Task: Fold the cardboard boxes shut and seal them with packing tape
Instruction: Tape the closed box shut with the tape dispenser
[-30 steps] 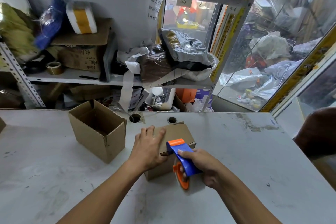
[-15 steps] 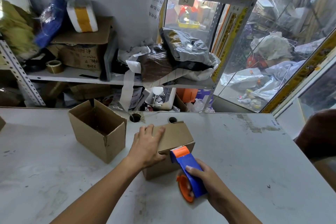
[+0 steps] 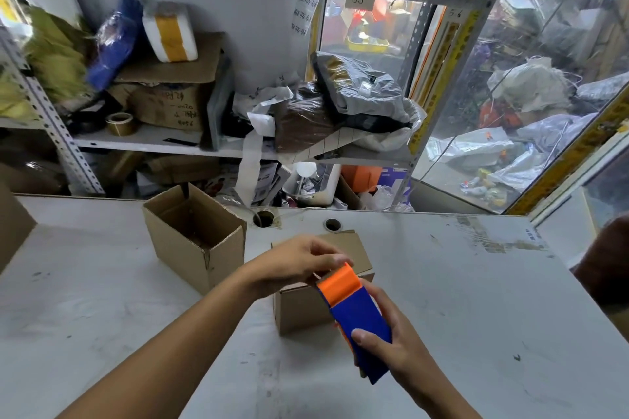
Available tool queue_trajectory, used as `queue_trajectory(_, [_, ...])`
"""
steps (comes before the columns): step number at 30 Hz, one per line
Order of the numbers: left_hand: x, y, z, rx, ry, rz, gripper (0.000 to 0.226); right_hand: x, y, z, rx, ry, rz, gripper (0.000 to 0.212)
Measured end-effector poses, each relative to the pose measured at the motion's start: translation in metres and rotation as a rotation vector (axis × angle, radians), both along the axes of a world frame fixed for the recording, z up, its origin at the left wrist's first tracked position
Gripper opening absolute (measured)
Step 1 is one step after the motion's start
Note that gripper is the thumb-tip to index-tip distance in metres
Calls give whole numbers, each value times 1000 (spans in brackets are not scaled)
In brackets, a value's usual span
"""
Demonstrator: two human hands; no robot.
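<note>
Right now your right hand has its grip wrapped round the blue body of the tape dispenser, thumb pressed on its face, with the orange end tilted up and away from you. Holding it low on the body leaves the orange end free, which is where your left hand has gone: its fingertips pinch together right at that orange edge. My guess is you are picking up the loose tape end, though the tape itself is too thin and hidden to make out.

Both hands sit just above the closed box, which rests on the worktop with its flaps folded down. Nothing presses on those flaps, so they could spring up before the tape lands. Whether any tape lies across the seam already, I cannot tell.

To your left and a little further back stands the open box, flaps upright, apart from the closed one and not yet folded shut.
</note>
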State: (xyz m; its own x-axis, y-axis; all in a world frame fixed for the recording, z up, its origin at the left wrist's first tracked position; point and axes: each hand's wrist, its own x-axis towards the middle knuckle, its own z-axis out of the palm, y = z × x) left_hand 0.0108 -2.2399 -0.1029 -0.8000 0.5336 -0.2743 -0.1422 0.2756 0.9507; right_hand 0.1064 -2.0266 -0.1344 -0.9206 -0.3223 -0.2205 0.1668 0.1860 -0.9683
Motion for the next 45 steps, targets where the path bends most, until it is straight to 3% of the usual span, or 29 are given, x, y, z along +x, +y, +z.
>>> queue_trajectory(7, [-1, -5, -10, 61, -124, 22, 18, 1, 10, 4, 50, 64, 28, 64])
queue_trajectory(25, [-4, 5, -9, -101, -155, -11, 12, 1, 18, 6, 172, 154, 120, 67])
queue_trajectory(31, [-6, -4, -17, -143, -340, -77, 18, 3, 17, -1, 237, 186, 161, 69])
queue_trajectory(34, [-6, -1, -22, -199, -230, -13, 12, 3, 15, -6, 225, 167, 152, 67])
queue_trajectory(40, [-23, 15, -21, -542, 233, 92, 12, 2, 8, -27, 92, 36, 2, 60])
queue_trajectory(45, [-40, 18, -21, -648, 346, 130, 13, 13, 12, -45, -26, -65, -124, 57])
